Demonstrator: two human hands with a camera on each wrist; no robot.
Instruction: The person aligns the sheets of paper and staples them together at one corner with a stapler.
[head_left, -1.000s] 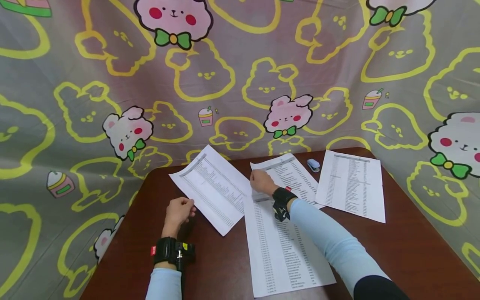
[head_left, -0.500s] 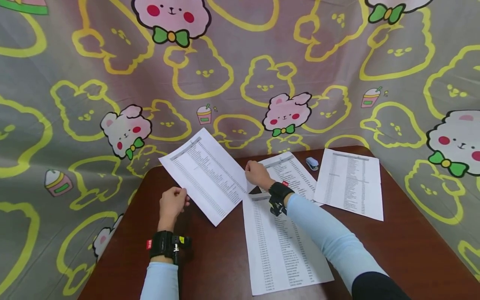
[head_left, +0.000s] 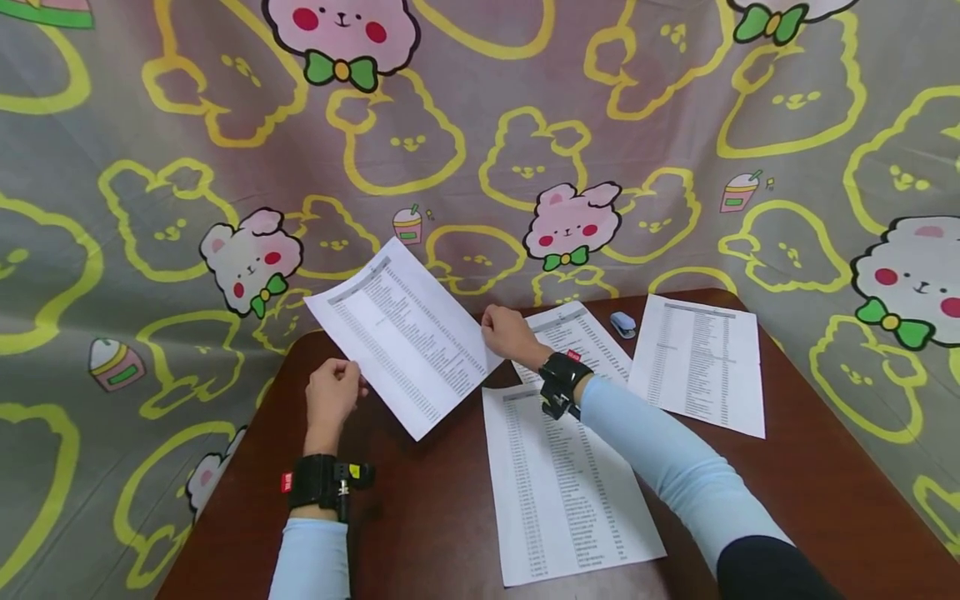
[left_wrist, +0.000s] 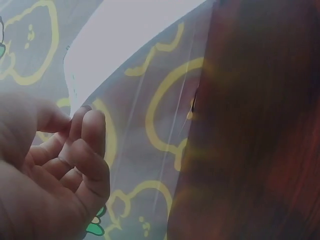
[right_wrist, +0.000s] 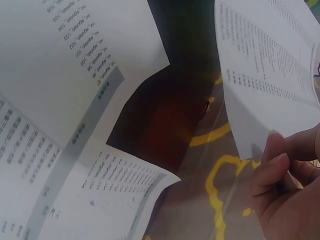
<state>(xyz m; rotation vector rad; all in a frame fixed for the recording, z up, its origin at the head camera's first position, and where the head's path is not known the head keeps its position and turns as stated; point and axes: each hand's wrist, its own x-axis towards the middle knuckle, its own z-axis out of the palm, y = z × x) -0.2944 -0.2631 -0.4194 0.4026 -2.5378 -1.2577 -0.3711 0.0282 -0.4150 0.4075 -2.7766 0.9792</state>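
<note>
A printed sheet of paper [head_left: 405,342] is held up above the table, tilted, between both hands. My left hand [head_left: 332,393] pinches its left edge; in the left wrist view the thumb and index finger [left_wrist: 93,131] meet at the paper's corner [left_wrist: 110,45]. My right hand [head_left: 513,335] grips the sheet's right side. In the right wrist view the fingers [right_wrist: 270,175] pinch the lower corner of that paper [right_wrist: 272,75]. Under my right forearm lies a long printed sheet [head_left: 570,500], overlapping another sheet [head_left: 573,329] behind it.
A further printed sheet [head_left: 701,358] lies on the right of the brown table [head_left: 420,517]. A small light-blue stapler [head_left: 623,324] stands near the back edge. A patterned cloth [head_left: 480,167] hangs close behind the table.
Both hands have moved up and to the left, lifting the printed sheet off the table and away from the overlapping sheets. The other papers and the stapler have stayed put.
</note>
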